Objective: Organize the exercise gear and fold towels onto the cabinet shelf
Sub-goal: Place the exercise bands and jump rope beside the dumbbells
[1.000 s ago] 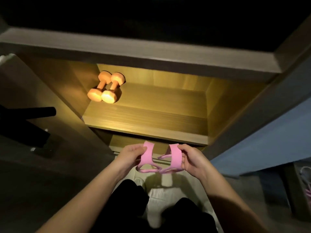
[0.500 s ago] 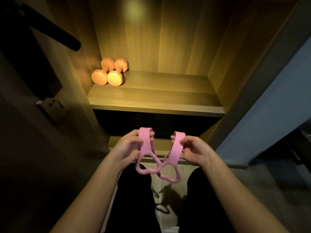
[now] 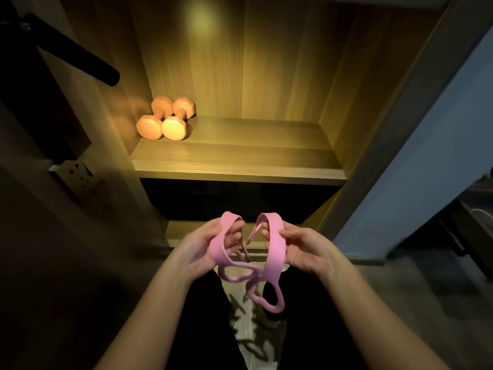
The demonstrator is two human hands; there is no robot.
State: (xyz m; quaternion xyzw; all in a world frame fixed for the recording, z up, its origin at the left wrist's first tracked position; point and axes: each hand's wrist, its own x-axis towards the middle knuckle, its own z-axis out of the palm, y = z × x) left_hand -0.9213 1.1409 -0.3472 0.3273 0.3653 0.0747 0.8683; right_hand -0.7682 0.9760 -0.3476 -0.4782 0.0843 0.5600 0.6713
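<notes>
Head view, looking down into the cabinet [image 3: 346, 76]. My left hand [image 3: 202, 249] and right hand [image 3: 306, 249] each grip one wide end of the pink resistance band [image 3: 274, 247], fingers curled round the strap; the hands sit close together but apart, near me and below the lit shelf [image 3: 253, 158]. The band's thin middle loops hang tangled between and under my hands. Two orange dumbbells [image 3: 166, 118] lie side by side at the shelf's far left. To do this step well, I judge I should gather the dangling loops flat against the wide ends, then set the bundle just right of the dumbbells, leaving the right side for towels.
</notes>
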